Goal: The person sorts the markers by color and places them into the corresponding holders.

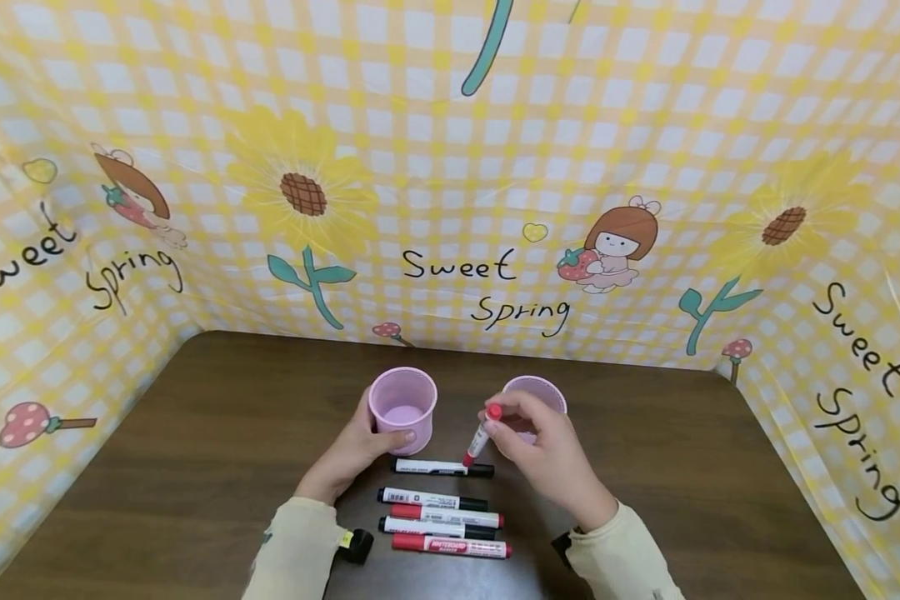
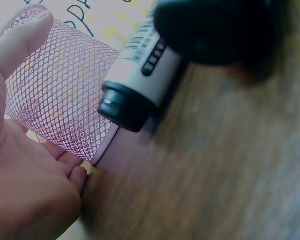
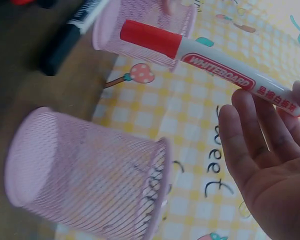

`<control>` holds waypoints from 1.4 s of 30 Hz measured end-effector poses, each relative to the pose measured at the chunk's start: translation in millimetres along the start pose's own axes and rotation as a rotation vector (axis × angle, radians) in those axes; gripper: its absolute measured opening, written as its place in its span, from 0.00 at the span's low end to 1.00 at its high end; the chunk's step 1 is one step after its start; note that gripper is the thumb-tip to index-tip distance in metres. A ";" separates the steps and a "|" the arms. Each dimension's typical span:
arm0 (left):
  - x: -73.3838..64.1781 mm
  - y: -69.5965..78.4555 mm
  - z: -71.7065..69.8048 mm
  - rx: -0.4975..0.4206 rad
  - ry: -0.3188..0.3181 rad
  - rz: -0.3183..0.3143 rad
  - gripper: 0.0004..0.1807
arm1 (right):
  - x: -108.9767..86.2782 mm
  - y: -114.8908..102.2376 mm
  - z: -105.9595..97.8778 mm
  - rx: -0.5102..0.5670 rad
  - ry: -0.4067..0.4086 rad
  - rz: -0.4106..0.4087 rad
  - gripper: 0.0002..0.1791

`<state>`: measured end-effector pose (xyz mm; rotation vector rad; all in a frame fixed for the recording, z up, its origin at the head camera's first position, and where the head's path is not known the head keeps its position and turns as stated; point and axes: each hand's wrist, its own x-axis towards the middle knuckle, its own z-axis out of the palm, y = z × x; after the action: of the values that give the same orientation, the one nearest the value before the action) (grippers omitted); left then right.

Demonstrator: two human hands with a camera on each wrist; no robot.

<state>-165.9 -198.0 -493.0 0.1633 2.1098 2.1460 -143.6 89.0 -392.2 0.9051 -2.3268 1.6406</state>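
Note:
My left hand (image 1: 345, 454) holds a pink mesh pen cup (image 1: 422, 429), its thumb on the front and its fingers round the far side. In the left wrist view the thumb lies by the rim of this cup (image 2: 65, 85). My right hand (image 1: 551, 450) pinches a red whiteboard marker (image 1: 480, 440) near one end, tilted in the air between the two cups. The right wrist view shows the marker (image 3: 215, 65) with its red cap pointing away from the fingers. A second pink mesh cup (image 3: 90, 170) stands beside the right hand, partly hidden behind it in the head view.
A black-capped marker (image 1: 427, 467) lies just in front of the left cup. Closer to me, several black and red markers, among them a red one (image 1: 450, 545), lie in a row on the brown table (image 1: 195, 467). A checkered cloth (image 1: 450, 167) hangs round the back and sides.

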 end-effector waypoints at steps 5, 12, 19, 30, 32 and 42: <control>0.4 0.1 0.3 -0.016 -0.009 0.006 0.52 | 23.6 -13.3 4.5 -0.007 0.017 -0.046 0.10; -0.5 1.1 0.3 -0.010 0.002 -0.004 0.51 | 55.3 -28.4 17.5 0.040 0.070 -0.068 0.09; -1.3 2.5 -0.1 0.005 0.007 -0.010 0.51 | 76.5 -27.0 35.0 0.015 0.046 -0.069 0.09; -1.9 4.2 -0.5 0.021 0.015 -0.021 0.52 | 90.5 -17.0 57.7 -0.018 0.013 -0.051 0.10; -1.6 3.7 -0.7 0.030 0.019 -0.027 0.51 | 92.6 -15.7 60.4 -0.028 0.010 -0.049 0.10; -1.3 1.8 -0.6 0.010 0.005 -0.021 0.51 | 98.3 -11.3 74.8 -0.036 -0.046 -0.006 0.10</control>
<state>-164.8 -198.8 -491.2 0.1356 2.1154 2.1268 -200.8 -18.4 -368.0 0.9508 -2.3729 1.5867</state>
